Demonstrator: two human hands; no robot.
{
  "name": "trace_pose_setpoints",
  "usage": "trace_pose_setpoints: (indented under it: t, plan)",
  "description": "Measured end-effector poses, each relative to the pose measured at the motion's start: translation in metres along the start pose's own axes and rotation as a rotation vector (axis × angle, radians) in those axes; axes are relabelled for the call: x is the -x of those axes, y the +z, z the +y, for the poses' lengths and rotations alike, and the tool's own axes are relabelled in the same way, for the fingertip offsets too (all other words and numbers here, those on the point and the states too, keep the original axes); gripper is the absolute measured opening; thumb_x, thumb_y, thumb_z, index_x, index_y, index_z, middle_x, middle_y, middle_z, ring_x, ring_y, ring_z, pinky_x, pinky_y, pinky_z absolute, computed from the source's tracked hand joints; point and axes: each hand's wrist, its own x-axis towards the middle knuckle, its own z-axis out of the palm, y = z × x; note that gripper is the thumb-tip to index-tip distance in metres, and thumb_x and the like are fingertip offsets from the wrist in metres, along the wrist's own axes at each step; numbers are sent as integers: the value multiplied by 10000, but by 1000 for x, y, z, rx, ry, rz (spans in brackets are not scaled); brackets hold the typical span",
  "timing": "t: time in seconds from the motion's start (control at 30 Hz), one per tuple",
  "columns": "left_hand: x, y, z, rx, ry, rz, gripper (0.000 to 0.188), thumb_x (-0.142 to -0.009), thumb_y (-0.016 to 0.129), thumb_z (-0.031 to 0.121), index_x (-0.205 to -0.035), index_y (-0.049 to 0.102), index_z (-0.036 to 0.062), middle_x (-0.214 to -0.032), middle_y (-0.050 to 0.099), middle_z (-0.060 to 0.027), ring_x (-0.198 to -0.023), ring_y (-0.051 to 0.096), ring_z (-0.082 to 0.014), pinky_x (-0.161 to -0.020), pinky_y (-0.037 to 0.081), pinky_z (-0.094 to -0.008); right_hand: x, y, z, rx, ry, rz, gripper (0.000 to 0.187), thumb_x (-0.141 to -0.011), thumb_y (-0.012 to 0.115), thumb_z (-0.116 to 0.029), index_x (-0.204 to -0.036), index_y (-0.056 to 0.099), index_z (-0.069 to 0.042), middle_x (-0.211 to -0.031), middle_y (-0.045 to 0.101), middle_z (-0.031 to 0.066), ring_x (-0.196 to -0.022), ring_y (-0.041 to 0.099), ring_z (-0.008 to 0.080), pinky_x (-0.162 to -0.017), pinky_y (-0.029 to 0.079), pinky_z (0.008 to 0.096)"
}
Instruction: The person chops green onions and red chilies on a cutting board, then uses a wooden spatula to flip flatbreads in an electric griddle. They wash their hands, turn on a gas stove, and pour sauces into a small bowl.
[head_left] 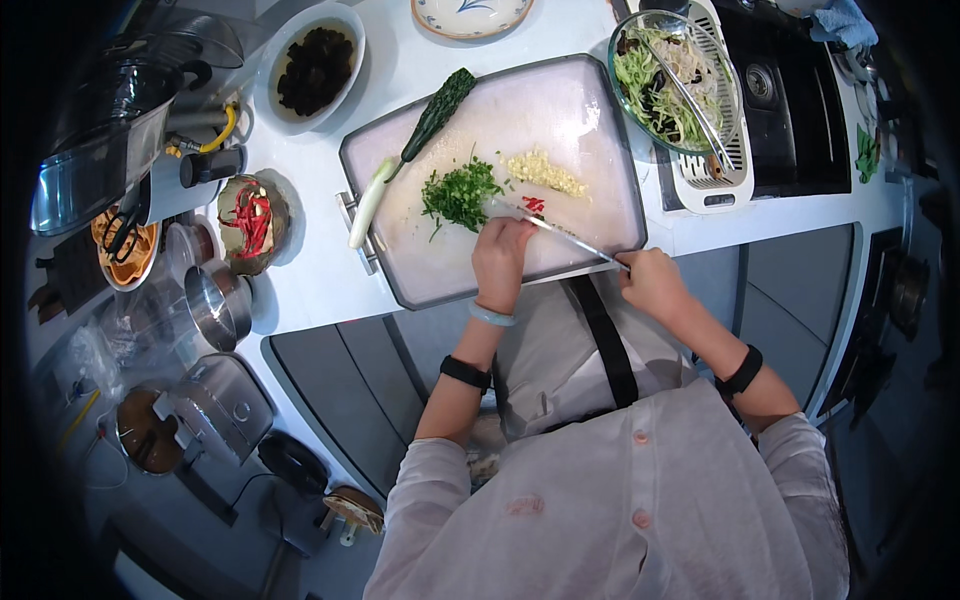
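Note:
My right hand (652,283) is closed round the handle of a kitchen knife (572,237), whose blade points left across the cutting board (430,285). Fingers bent together, my left hand (499,262) is at the front part of the blade; what they hold, if anything, is hidden. Just beyond the blade lies a little chopped red chili (534,204). A heap of chopped green herbs (460,195) sits beyond my left hand, with minced garlic (545,172) to its right. On the board's left side rest a dark green cucumber (437,115) and a white scallion stalk (371,205).
Left of the board stand a bowl of red chilies (252,222), a steel pot (218,304) and a white bowl of dark soaked pieces (314,72). A glass bowl of shredded vegetables (672,85) rests on a white drainer (735,185) beside the black sink (800,130).

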Motion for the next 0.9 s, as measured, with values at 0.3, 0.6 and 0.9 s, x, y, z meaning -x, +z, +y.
trace_pose_setpoints:
  t: [0.3,0.6,0.9]
  plan:
    - [0,0,-7,-2,-2,-34,111,-757,726,52,-851,685,10,-902,651,-107,-776,632,-312,-676,523,-386,22,-3,4,125,33,-32,202,-761,609,-72,-924,727,-58,-759,667,224,-735,658,427,-730,543,506]
    - [-1,-8,2,33,75,-27,101,-817,702,103,-896,702,39,-928,667,-98,-834,636,-285,-704,528,-377,-15,7,0,-52,79,5,136,-756,604,-75,-790,720,-12,-794,672,252,-775,664,434,-742,553,484]
    - [9,-22,4,-70,45,41,176,-794,735,113,-950,701,38,-951,671,-101,-845,637,-287,-718,535,-377,16,11,5,-33,-48,74,120,-769,615,-93,-827,689,-18,-726,653,243,-717,654,429,-694,544,496]
